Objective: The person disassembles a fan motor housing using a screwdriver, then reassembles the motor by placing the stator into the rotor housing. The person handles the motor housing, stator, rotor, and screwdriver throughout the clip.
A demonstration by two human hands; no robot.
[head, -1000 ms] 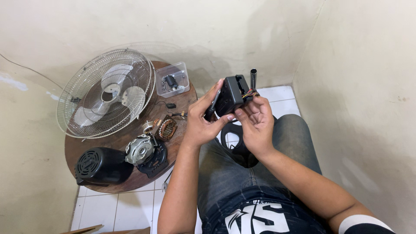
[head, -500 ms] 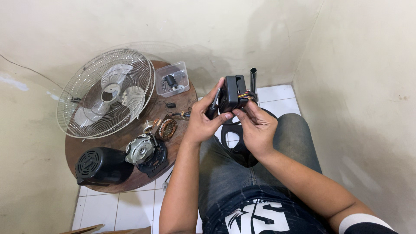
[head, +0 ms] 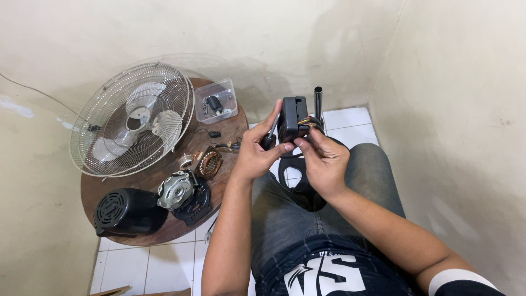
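Both hands hold a small black box (head: 292, 118) up over the person's lap, between them. The left hand (head: 257, 151) wraps its fingers around the box's left side, thumb up along the edge, and also clamps a thin tool with a dark handle (head: 269, 137) against it. The right hand (head: 324, 159) pinches the box from below and from the right, fingertips pressed to its lower face. Coloured wires (head: 308, 121) come out of the box just right of the grip, next to an upright black tube (head: 317, 101). Below the hands sits a black ring-shaped base (head: 298, 183). Well to the left of the grip, a round wooden table (head: 142, 183) carries a fan cage (head: 133, 119), a clear plastic tray (head: 217, 101), a copper coil (head: 209, 163), a metal motor (head: 176, 190) and a black motor cover (head: 127, 211).
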